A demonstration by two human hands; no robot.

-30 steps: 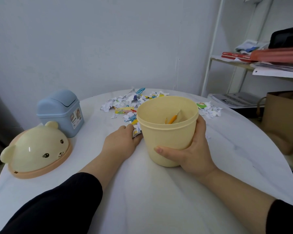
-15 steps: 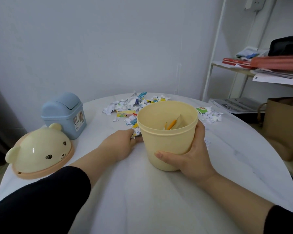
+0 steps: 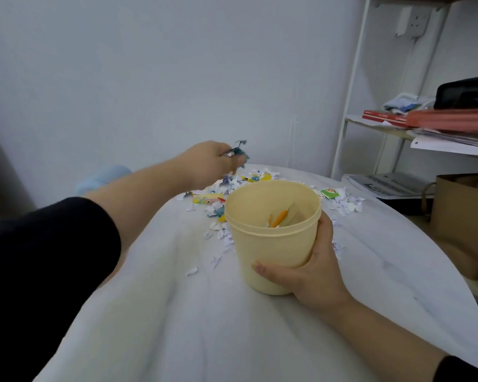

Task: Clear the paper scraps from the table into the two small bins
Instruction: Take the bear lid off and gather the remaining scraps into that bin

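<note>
The left hand (image 3: pixel 207 164) has lifted off the surface (image 3: pixel 177 312) to 10 o'clock of the yellow bin (image 3: pixel 273 244), fingers pinching paper scraps (image 3: pixel 239 153); the right hand (image 3: pixel 315 271) still grips the bin.

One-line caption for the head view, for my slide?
Left hand holds paper scraps above the littered white table while the right hand grips the open yellow bin.

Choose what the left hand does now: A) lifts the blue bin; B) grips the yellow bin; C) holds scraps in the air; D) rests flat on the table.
C: the left hand pinches paper scraps above the pile, and the right hand grips the yellow bin.
</note>
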